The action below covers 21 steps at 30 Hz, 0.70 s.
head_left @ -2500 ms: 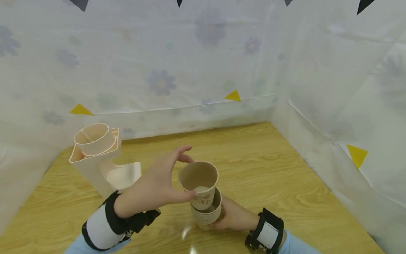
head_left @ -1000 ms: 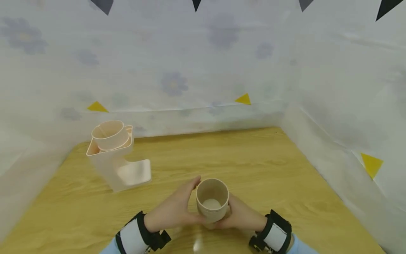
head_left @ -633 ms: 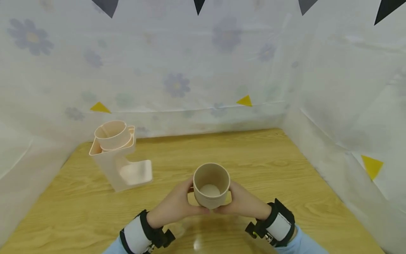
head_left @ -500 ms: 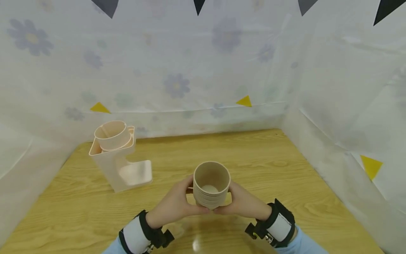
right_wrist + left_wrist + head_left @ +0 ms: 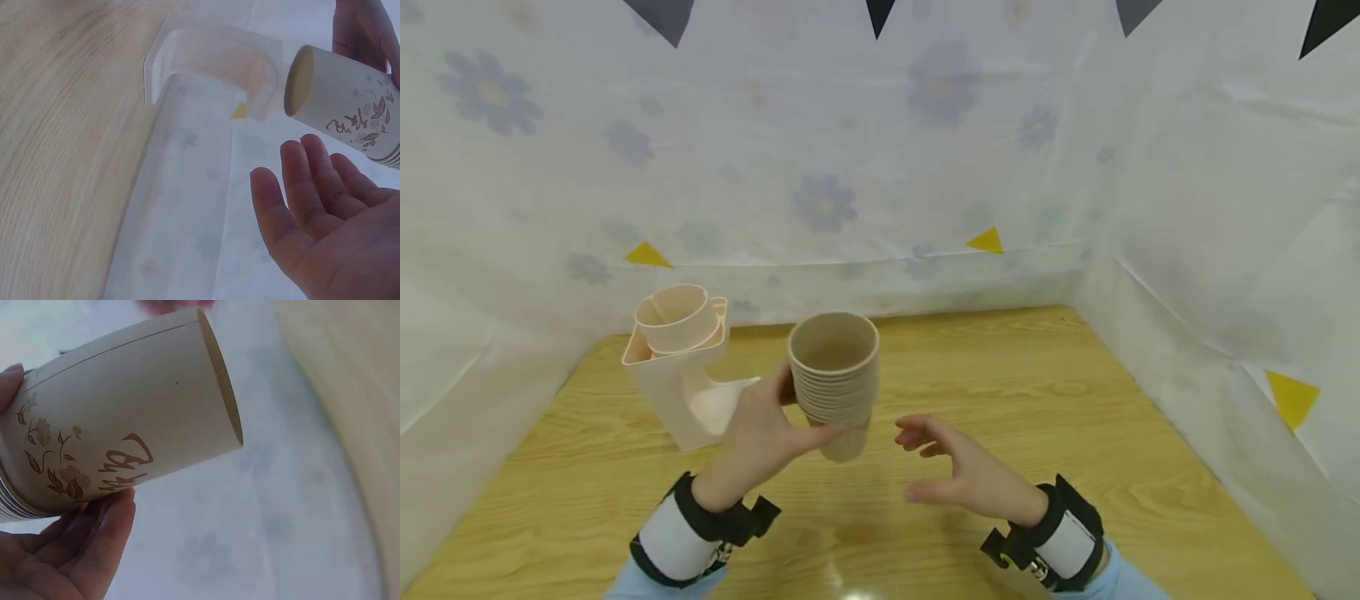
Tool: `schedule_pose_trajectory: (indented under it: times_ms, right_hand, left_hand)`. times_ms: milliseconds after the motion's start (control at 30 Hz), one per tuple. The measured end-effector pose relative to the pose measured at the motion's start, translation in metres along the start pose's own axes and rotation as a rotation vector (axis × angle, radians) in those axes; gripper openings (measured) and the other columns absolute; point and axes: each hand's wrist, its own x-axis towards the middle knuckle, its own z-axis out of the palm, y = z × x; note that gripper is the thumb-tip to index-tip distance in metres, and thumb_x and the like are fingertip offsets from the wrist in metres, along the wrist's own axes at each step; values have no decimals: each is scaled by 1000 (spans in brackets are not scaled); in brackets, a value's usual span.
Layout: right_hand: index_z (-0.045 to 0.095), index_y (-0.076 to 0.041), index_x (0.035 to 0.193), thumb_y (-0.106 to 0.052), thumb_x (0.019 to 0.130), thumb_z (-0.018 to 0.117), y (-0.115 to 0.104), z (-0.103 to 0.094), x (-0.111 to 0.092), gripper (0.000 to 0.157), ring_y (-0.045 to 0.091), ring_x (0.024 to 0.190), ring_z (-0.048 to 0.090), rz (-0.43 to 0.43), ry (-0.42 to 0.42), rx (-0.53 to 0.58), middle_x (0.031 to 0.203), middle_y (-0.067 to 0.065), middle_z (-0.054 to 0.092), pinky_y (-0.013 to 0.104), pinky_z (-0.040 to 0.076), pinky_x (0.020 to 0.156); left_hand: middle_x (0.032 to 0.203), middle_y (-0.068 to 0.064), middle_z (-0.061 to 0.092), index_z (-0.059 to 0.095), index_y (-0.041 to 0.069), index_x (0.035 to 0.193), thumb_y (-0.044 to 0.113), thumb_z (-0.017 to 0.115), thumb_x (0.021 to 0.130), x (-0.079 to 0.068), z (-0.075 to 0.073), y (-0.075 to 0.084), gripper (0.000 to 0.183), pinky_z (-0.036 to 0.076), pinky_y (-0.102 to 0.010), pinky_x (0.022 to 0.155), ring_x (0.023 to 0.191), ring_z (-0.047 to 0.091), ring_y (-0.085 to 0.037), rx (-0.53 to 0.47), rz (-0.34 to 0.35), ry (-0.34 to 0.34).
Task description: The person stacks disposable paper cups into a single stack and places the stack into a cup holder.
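A nested stack of beige paper cups (image 5: 837, 383) is held up above the table by my left hand (image 5: 760, 429), thumb in front and fingers behind. In the left wrist view the lowest cup (image 5: 144, 394) shows a brown flower print and lettering, with fingers (image 5: 103, 544) curled against it. My right hand (image 5: 973, 475) hovers to the right of the stack, apart from it. Its fingers are loosely bent and hold nothing; the right wrist view shows the same hand (image 5: 331, 219) beside the cups (image 5: 350, 100).
A pale cream plastic holder (image 5: 673, 392) with a round tube (image 5: 676, 321) in its top stands at the back left, its lower shelf partly behind my left hand. White flowered sheets (image 5: 880, 150) enclose the wooden table (image 5: 1075, 417) at the back and sides.
One cup was nested into the others between both hands. The right hand then let go, and the left hand carried the stack up and left, toward the holder.
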Motion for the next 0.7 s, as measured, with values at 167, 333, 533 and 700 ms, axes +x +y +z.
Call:
schedule_pose_trajectory:
  times_ms: [167,333,533,700]
  right_hand:
    - [37,-4,139,-27,83,68,6,2,-7,68,19,111,51,41,2,-25,124,11,56,47,46,94]
    - [39,-3,137,-30,83,67,11,2,-9,66,17,108,53,36,15,-59,119,12,58,46,47,93]
    - [43,-4,135,-30,84,66,12,3,-8,61,15,106,53,63,1,-41,118,10,58,46,46,93]
    - [47,-5,132,-31,85,65,13,3,-10,56,15,106,53,82,-9,-49,119,10,60,51,44,93]
  left_hand:
    - [118,-15,63,48,2,131,24,79,71,14,-40,6,71,53,-43,82,100,61,-24,54,-70,154]
    - [120,-11,59,47,5,133,26,75,76,28,-75,11,67,49,-22,79,98,57,-13,124,-146,366]
    - [109,-3,59,51,5,126,29,75,74,40,-103,4,63,40,-8,66,81,51,5,211,-274,619]
    - [121,-8,59,45,6,132,35,74,73,50,-117,-1,72,51,-23,80,97,58,-12,211,-373,680]
